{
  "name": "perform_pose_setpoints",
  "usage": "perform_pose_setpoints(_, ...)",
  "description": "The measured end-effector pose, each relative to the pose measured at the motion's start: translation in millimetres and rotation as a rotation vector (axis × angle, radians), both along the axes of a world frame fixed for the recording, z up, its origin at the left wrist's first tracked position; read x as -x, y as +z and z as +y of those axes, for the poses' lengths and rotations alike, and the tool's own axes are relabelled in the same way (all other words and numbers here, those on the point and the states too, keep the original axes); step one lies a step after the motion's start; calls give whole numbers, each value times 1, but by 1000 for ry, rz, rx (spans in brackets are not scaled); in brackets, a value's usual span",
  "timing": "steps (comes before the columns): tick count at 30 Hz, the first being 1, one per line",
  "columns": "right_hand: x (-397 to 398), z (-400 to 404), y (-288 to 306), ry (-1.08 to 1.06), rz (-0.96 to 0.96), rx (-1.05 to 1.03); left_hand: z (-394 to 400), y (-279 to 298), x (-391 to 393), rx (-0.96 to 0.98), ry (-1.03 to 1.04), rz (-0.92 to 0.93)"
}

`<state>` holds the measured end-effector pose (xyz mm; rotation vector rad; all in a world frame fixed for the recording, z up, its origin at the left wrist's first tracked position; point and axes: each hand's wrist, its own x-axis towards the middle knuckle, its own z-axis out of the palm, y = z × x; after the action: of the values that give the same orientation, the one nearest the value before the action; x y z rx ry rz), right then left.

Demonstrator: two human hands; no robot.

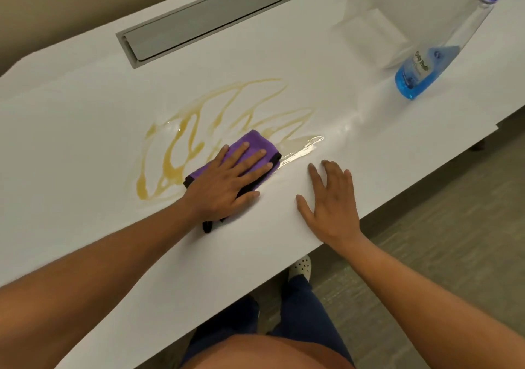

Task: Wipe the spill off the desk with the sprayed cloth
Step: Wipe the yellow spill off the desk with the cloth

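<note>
The white table point(85, 118) took most of the view, and the job on it was, as I judged, only at the start – approx. one small part done, the rest left. The spill point(199, 130), a yellow-brown liquid in long loops and streaks, lay across the middle of the table, between the grey cable hatch point(203, 18) at the back and the front edge. Nearly all loops were untouched: the thick drips at the left, the thin arcs toward the back. Only at the right side of the spill there was a pale wet smear point(301, 148), thin and shiny, where the colour looked weaker – probably wiped or diluted, I could not tell which.

The spray bottle point(426, 67), with blue liquid low in it, stood far at the right, well apart from the spill, nobody touching it.

The purple cloth point(255, 147), folded, with black edge, lay on the near-right part of the spill. The left hand point(227, 187) pressed flat on top of it, fingers spread – no closed grip, just palm pressure. The right hand point(332, 206) rested open on bare table near the front edge, holding nothing, beside the cloth but not touching it.
</note>
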<state>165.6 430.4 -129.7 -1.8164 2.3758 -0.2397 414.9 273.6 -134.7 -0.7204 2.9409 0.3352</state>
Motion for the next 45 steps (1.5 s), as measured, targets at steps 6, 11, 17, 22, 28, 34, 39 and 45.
perform_pose_setpoints(6, -3, 1, -4, -102, -14, 24, 23, -3, 44, 27, 36, 14)
perform_pose_setpoints(11, 0, -2, -10, -91, 4, 6, -21, 13, 142, 45, 312, 33)
perform_pose_setpoints(17, 1, 0, -10, -79, 2, -18, -27, 16, 158, 29, 350, 12)
perform_pose_setpoints(22, 0, 4, -9, -81, 39, -90, 20, 8, 88, 12, 145, -1)
perform_pose_setpoints(28, 1, 1, -13, -91, 31, -107, -10, 12, 129, 32, 148, 19)
perform_pose_setpoints(34, 2, -1, -18, -96, 63, -117, -50, 16, 196, 29, 220, 14)
perform_pose_setpoints(39, -1, 3, -13, -138, 20, -55, -14, 11, 134, -1, 80, 16)
perform_pose_setpoints(45, -1, 0, -17, -157, 30, -17, -6, 4, 128, 29, -26, 28)
